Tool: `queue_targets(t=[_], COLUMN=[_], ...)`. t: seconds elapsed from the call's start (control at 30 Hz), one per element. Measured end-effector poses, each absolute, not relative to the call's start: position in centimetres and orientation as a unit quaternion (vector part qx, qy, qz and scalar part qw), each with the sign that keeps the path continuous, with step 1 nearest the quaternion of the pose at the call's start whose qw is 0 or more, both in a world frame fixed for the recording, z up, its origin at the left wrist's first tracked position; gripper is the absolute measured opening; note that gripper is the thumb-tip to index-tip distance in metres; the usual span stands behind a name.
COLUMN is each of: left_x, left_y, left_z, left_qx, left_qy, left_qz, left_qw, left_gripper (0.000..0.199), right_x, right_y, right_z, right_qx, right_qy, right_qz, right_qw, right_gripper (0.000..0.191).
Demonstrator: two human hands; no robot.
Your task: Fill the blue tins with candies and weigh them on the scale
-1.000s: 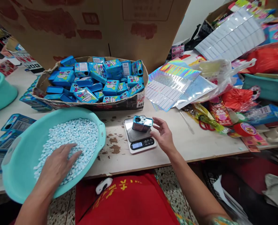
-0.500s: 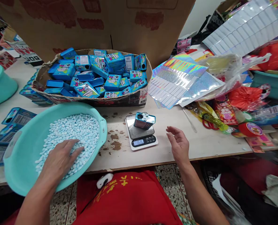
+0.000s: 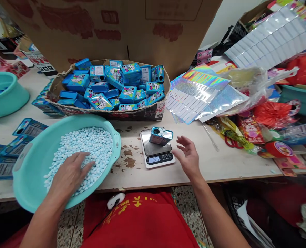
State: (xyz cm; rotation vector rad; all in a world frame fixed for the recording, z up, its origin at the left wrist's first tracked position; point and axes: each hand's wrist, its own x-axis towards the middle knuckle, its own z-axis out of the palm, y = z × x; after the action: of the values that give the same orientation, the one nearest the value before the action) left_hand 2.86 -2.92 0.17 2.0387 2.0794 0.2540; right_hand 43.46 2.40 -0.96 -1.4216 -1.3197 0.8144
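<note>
Your bare right hand (image 3: 187, 159) has neared the flat white scale (image 3: 151, 147) again; left of your fingers (image 3: 182, 140), its lit display (image 3: 154, 159) rose from zero.

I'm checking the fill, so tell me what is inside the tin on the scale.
Small pale pieces show at the open top of the blue tin, beside a dark patch toward its left end. Anything deeper is covered by those pieces and the tin's walls.

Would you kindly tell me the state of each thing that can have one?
Digital scale: on, display lit
Blue tin: open, candies showing
Turquoise basin: partly filled with loose candies
Cardboard box: open, heaped with other tins
Left hand: among loose candies
Right hand: empty, open
</note>
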Motion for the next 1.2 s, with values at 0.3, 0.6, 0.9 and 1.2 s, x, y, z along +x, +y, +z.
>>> queue_targets(t=[0.3, 0.6, 0.9, 1.2], left_x=[2.9, 2.4, 0.3, 1.0], left_y=[-3.7, -5.0, -5.8, -5.6], left_z=[0.6, 1.0, 1.6, 1.2], left_qx=[0.645, 0.592, 0.400, 0.569], left_qy=[0.737, 0.782, 0.840, 0.788], left_qz=[0.190, 0.163, 0.311, 0.139], left_qw=[0.072, 0.107, 0.194, 0.189], left_gripper=[0.040, 0.035, 0.031, 0.046], right_x=[38.5, 27.9, 19.4, 28.7], right_y=[6.9, 8.5, 9.4, 7.2], right_z=[1.8, 10.0, 6.3, 6.6], right_qx=[-0.550, -0.374, -0.329, -0.414], right_qy=[-0.647, -0.818, -0.893, -0.688], right_qz=[0.356, 0.287, 0.158, 0.421], right_qw=[0.390, 0.330, 0.262, 0.422], right_gripper=[0.036, 0.032, 0.034, 0.041])
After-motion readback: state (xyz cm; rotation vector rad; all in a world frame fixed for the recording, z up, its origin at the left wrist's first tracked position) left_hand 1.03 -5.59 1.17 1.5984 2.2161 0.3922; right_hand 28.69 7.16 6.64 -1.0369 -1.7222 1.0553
